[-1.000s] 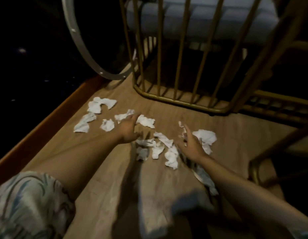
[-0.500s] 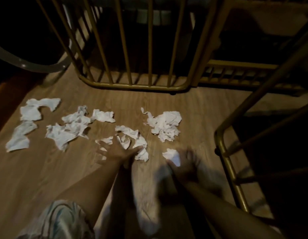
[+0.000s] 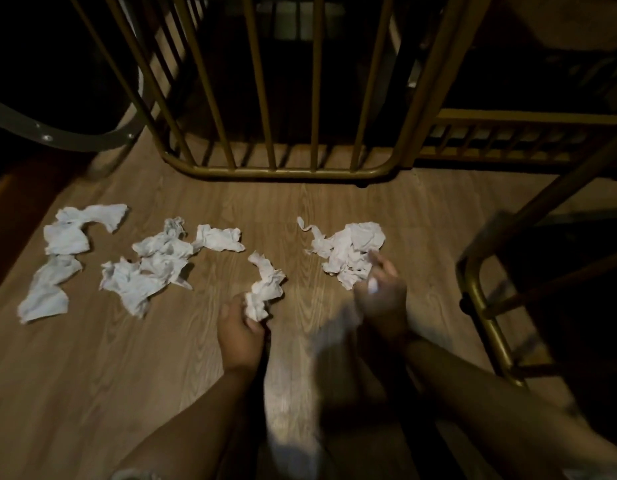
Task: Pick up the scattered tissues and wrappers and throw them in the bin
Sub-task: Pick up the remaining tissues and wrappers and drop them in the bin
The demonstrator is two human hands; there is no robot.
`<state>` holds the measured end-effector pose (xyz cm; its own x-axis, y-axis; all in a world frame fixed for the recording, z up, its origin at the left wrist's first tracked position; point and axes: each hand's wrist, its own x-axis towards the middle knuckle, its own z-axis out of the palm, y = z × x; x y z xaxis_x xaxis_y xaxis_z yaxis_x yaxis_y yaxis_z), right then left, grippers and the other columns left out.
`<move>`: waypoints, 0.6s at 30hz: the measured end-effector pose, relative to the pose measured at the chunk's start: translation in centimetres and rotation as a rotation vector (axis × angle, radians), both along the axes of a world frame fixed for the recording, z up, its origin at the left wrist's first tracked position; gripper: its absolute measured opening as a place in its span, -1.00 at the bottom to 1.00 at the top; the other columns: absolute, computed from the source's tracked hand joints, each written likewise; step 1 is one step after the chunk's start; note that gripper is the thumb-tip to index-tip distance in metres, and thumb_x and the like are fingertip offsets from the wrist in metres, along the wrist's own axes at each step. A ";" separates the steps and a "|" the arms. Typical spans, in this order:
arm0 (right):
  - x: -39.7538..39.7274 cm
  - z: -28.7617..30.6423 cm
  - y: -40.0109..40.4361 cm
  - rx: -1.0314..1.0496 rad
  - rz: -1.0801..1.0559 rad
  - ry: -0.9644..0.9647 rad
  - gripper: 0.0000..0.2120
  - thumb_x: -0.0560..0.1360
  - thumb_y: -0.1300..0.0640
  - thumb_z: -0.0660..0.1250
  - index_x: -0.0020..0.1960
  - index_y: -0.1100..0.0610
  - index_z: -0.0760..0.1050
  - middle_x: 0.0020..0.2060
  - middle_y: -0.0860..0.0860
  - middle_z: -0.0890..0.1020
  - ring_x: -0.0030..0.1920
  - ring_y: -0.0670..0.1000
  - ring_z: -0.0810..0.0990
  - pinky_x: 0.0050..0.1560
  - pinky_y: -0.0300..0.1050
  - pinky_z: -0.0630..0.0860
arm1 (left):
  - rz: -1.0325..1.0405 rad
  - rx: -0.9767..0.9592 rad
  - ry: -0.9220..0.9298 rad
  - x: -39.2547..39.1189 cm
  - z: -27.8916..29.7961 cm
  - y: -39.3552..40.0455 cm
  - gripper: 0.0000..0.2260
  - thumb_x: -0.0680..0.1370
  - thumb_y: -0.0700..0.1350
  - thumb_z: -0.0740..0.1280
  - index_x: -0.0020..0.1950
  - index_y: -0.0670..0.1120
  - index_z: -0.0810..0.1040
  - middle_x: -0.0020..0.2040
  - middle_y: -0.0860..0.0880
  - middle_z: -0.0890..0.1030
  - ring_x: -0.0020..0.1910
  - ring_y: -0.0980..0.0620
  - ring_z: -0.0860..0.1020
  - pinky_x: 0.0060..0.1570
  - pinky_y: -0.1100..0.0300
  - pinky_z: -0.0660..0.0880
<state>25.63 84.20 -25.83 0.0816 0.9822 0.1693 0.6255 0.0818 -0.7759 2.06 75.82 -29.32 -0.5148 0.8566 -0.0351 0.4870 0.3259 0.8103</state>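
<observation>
My left hand (image 3: 241, 336) is clenched around a crumpled tissue (image 3: 265, 291) that trails forward onto the wood-grain floor (image 3: 92, 375). My right hand (image 3: 381, 296) is blurred; a white scrap (image 3: 372, 285) shows in its curled fingers, at the near edge of a tissue pile (image 3: 345, 249). More tissues (image 3: 154, 265) lie scattered to the left, before a gold metal frame (image 3: 283, 173).

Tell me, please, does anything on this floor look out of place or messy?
Yes. Crumpled white tissues lie scattered over the wooden floor, in front of the gold metal frame. The left hand grips one bunch; the blurred right hand is at another pile. No bin is visible.
</observation>
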 end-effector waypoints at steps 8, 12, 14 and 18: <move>-2.2 -0.9 7.9 -0.294 0.066 -0.105 -0.46 0.51 0.31 0.12 0.44 -0.02 0.23 0.44 0.07 0.32 0.48 0.15 0.19 0.46 0.17 0.14 | 0.050 0.139 0.000 -1.0 4.1 5.3 -0.61 0.52 0.18 0.27 -0.15 -0.14 0.62 0.03 -0.10 0.51 -0.03 0.03 0.52 0.01 0.21 0.44; -2.8 -3.1 6.3 -0.376 0.281 -0.346 -0.52 0.64 -0.08 0.03 0.53 -0.21 0.01 0.58 -0.03 -0.15 0.55 0.09 -0.28 0.46 0.26 -0.33 | -0.244 -0.029 -0.013 -0.4 2.4 6.4 -0.58 0.47 0.30 0.30 -0.09 -0.05 0.64 0.26 -0.05 0.46 0.21 0.13 0.46 0.18 0.50 0.32; -3.3 -4.2 4.9 -0.348 0.305 -0.407 -0.48 0.58 -0.27 0.06 0.51 -0.23 0.11 0.58 0.01 -0.06 0.56 0.09 -0.20 0.46 0.26 -0.29 | -0.384 -0.107 0.108 -0.1 0.8 6.1 -0.49 0.53 0.29 0.21 0.01 -0.13 0.65 0.44 -0.11 0.35 0.36 0.02 0.39 0.33 0.20 0.37; -3.5 -5.2 2.1 -0.194 0.264 -0.343 -0.52 0.45 -0.34 0.23 0.26 -0.10 0.45 0.36 0.02 0.39 0.39 0.07 0.30 0.36 0.16 0.35 | -0.478 -0.016 0.216 0.4 -0.5 3.9 -0.57 0.57 -0.06 0.23 0.40 -0.20 0.39 0.48 -0.14 0.33 0.46 -0.10 0.30 0.47 0.04 0.19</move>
<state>22.08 86.32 -31.01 -0.2038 0.9779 -0.0457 0.8258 0.1467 -0.5445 2.45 79.71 -29.80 -0.0636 0.9979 0.0137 0.7400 0.0379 0.6715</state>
